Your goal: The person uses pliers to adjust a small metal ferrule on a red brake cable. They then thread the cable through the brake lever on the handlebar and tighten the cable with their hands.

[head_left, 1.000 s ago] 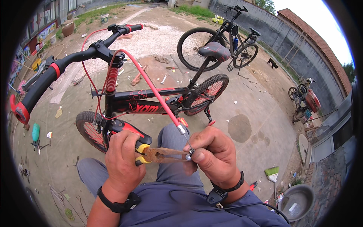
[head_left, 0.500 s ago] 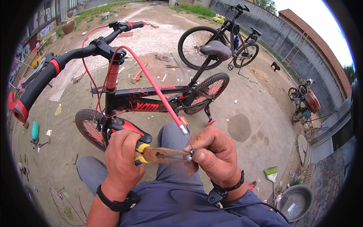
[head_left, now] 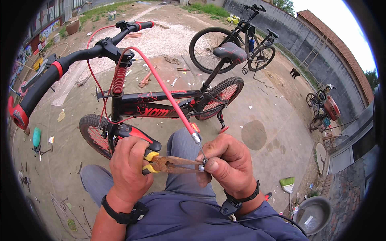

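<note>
My left hand (head_left: 130,164) is closed round the yellow-and-black handles of rusty pliers (head_left: 173,164). Their jaws reach to the right and grip a small silver metal piece (head_left: 201,167) at the tip. My right hand (head_left: 229,162) pinches the same spot between thumb and forefinger, at the end of a thin bare wire. That wire comes out of a red brake cable (head_left: 165,93) with a silver end cap (head_left: 196,137). The cable arches up towards the handlebar (head_left: 80,56) of a black and red bicycle (head_left: 150,105) in front of me. Fingertips partly hide the small piece.
A second bicycle (head_left: 213,48) stands farther back, and a motorbike (head_left: 325,105) by the right wall. A wrench (head_left: 174,81) and a red pipe wrench (head_left: 147,78) lie on the ground. At lower right are a broom (head_left: 288,185) and a grey basin (head_left: 315,215); a green bottle (head_left: 36,137) is at left.
Both hands, the pliers and the cable end stay almost where they were. Far off at the right, the small black animal has shifted slightly.
</note>
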The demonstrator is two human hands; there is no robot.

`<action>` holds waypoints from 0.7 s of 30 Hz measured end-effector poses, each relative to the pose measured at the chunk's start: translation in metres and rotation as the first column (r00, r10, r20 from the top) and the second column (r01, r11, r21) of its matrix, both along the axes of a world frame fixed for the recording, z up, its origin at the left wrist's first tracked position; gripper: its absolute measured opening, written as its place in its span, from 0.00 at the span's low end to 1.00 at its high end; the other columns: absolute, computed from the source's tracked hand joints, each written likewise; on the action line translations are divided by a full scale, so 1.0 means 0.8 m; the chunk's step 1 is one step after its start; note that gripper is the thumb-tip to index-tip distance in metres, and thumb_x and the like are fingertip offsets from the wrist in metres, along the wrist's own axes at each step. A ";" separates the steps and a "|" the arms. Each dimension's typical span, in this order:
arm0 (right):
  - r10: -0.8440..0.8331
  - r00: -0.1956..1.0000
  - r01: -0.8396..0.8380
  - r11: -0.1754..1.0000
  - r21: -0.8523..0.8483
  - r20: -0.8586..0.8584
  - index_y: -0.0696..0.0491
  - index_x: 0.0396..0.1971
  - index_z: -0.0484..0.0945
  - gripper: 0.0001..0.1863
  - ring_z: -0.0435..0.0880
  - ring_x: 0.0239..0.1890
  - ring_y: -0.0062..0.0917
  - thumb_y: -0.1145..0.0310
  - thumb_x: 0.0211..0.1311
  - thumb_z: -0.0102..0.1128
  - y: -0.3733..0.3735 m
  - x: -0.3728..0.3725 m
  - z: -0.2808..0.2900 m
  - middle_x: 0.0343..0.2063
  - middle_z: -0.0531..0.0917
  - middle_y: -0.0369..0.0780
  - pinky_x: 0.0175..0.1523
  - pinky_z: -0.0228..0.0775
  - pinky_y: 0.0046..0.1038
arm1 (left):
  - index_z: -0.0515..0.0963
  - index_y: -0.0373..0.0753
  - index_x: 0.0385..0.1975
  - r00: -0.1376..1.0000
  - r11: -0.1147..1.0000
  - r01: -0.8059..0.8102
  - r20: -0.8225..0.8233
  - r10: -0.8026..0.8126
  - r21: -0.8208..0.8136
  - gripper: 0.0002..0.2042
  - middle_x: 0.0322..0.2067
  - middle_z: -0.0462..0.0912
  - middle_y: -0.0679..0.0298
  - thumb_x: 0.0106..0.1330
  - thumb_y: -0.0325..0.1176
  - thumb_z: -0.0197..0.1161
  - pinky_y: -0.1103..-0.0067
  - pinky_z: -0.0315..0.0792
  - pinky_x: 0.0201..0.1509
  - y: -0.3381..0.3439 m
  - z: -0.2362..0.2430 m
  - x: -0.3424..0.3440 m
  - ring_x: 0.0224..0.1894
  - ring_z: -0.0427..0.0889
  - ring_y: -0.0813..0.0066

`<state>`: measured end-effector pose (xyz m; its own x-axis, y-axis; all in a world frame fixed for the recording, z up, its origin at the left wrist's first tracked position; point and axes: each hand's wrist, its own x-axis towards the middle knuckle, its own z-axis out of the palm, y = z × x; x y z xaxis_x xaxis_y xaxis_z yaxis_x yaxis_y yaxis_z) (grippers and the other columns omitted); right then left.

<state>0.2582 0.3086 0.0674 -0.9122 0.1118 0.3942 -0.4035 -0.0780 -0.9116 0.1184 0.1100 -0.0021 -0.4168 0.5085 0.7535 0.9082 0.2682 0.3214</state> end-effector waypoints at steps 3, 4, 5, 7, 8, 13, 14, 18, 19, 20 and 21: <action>-0.003 1.000 0.003 1.000 0.007 0.006 0.59 0.43 0.76 0.05 0.83 0.26 0.16 0.72 0.79 0.57 0.001 -0.001 -0.001 0.29 0.84 0.38 0.32 0.77 0.19 | 0.72 0.35 0.51 1.000 1.000 0.006 0.006 -0.006 -0.011 0.30 0.43 0.77 0.50 0.43 0.13 0.65 0.61 0.75 0.46 0.000 0.000 0.000 0.42 0.78 0.45; 0.012 1.000 -0.012 1.000 -0.015 0.013 0.59 0.44 0.76 0.05 0.83 0.27 0.17 0.72 0.79 0.57 0.002 -0.001 -0.001 0.29 0.84 0.39 0.32 0.77 0.20 | 0.72 0.35 0.51 1.000 1.000 0.009 0.007 -0.008 -0.015 0.30 0.44 0.77 0.50 0.43 0.12 0.65 0.62 0.75 0.46 -0.001 0.001 0.000 0.42 0.78 0.45; 0.027 0.999 -0.026 0.999 -0.036 0.020 0.59 0.45 0.76 0.05 0.84 0.27 0.17 0.72 0.79 0.57 0.003 -0.002 -0.002 0.30 0.84 0.39 0.33 0.77 0.20 | 0.72 0.35 0.52 1.000 1.000 0.008 0.027 -0.008 -0.009 0.30 0.45 0.77 0.50 0.43 0.12 0.64 0.63 0.75 0.45 0.000 0.000 0.000 0.42 0.78 0.45; 0.044 0.999 -0.043 0.995 -0.086 0.007 0.59 0.46 0.76 0.06 0.85 0.29 0.18 0.72 0.79 0.57 0.004 -0.005 -0.006 0.32 0.85 0.40 0.34 0.78 0.21 | 0.72 0.35 0.53 0.998 1.000 0.007 0.063 -0.008 0.004 0.30 0.46 0.76 0.49 0.44 0.10 0.63 0.65 0.75 0.43 0.002 -0.003 0.004 0.42 0.78 0.46; 0.045 0.999 -0.046 0.992 -0.114 -0.012 0.59 0.47 0.76 0.06 0.85 0.30 0.19 0.72 0.79 0.57 0.003 -0.009 -0.011 0.33 0.85 0.41 0.35 0.78 0.21 | 0.72 0.35 0.53 0.995 1.000 0.001 0.104 -0.002 0.013 0.31 0.46 0.76 0.50 0.44 0.11 0.63 0.63 0.75 0.45 0.005 -0.002 0.007 0.43 0.79 0.46; -0.024 0.998 0.016 0.989 -0.145 -0.056 0.61 0.49 0.76 0.16 0.86 0.27 0.26 0.63 0.76 0.63 -0.004 -0.015 -0.022 0.32 0.86 0.45 0.29 0.77 0.25 | 0.73 0.35 0.53 0.975 1.000 -0.010 0.221 0.005 0.024 0.31 0.46 0.76 0.49 0.42 0.11 0.62 0.60 0.75 0.51 0.007 -0.003 0.017 0.47 0.78 0.44; -0.014 0.998 0.005 0.989 -0.148 -0.058 0.61 0.49 0.76 0.16 0.86 0.28 0.26 0.63 0.76 0.64 -0.004 -0.014 -0.023 0.32 0.86 0.45 0.30 0.78 0.25 | 0.73 0.35 0.53 0.975 1.000 -0.011 0.222 0.005 0.023 0.31 0.46 0.76 0.49 0.42 0.11 0.62 0.60 0.75 0.51 0.006 -0.002 0.018 0.47 0.78 0.44; 0.004 0.998 -0.012 0.991 -0.131 -0.063 0.60 0.51 0.75 0.16 0.87 0.31 0.27 0.64 0.75 0.65 -0.001 -0.012 -0.025 0.35 0.85 0.46 0.35 0.79 0.26 | 0.72 0.35 0.53 0.976 0.999 -0.023 0.219 0.016 0.026 0.31 0.47 0.76 0.49 0.43 0.11 0.61 0.59 0.75 0.51 0.005 0.001 0.023 0.47 0.78 0.44; -0.006 0.997 -0.003 0.993 -0.115 -0.076 0.60 0.51 0.74 0.16 0.87 0.32 0.27 0.65 0.75 0.65 -0.001 -0.012 -0.024 0.36 0.85 0.46 0.35 0.80 0.26 | 0.72 0.35 0.54 0.976 0.999 -0.030 0.215 0.023 0.028 0.31 0.47 0.76 0.48 0.43 0.11 0.61 0.59 0.75 0.51 0.004 0.000 0.023 0.47 0.78 0.44; -0.016 0.996 0.007 0.995 -0.100 -0.090 0.60 0.51 0.74 0.15 0.87 0.33 0.27 0.66 0.75 0.65 0.000 -0.013 -0.024 0.37 0.85 0.46 0.36 0.80 0.27 | 0.72 0.35 0.54 0.975 0.999 -0.038 0.219 0.030 0.032 0.31 0.47 0.76 0.48 0.43 0.11 0.61 0.59 0.75 0.51 0.004 0.000 0.024 0.47 0.78 0.44; -0.025 0.994 0.016 0.996 -0.084 -0.104 0.60 0.51 0.74 0.14 0.87 0.34 0.28 0.67 0.75 0.65 0.001 -0.014 -0.023 0.38 0.84 0.47 0.36 0.80 0.27 | 0.72 0.34 0.54 0.974 0.998 -0.045 0.222 0.036 0.036 0.31 0.47 0.76 0.48 0.43 0.11 0.61 0.59 0.74 0.51 0.003 0.000 0.023 0.47 0.78 0.44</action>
